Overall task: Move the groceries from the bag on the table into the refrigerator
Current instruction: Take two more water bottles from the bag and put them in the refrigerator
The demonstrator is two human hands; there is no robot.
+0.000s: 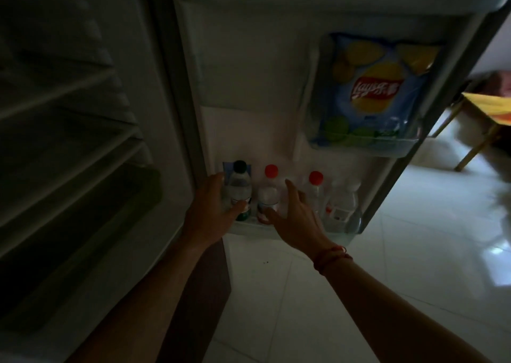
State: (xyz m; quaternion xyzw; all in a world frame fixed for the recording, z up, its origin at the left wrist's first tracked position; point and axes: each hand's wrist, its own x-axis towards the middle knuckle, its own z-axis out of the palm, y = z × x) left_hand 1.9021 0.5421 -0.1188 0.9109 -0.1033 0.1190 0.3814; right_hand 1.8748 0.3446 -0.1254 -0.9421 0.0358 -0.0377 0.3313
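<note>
The refrigerator door (249,72) is swung wide, and the lower door shelf (249,228) is being filled. A dark-capped bottle (240,189) is wrapped by the left hand (210,213), thumb across the front and fingers round the far side, at the left end of the shelf. Whether its base is fully seated cannot be told. The right hand (296,218) is spread open and empty, fingers reaching beside a red-capped bottle (267,196). Further right, a second red-capped bottle (313,194) and clear bottles (343,207) are lined up. A bag of crisps (378,91) is tucked in the upper door shelf (387,148).

The bag is not in view; only a yellow-topped table (489,108) is glimpsed past the door.

For this step, the bottle should be lowered straight down behind the shelf rail until it stands upright, then released gently. The neighbouring bottle is best steadied by the free hand so the row is not knocked over. The main compartment (69,127) at left is dim, and nothing can be made out on it.
</note>
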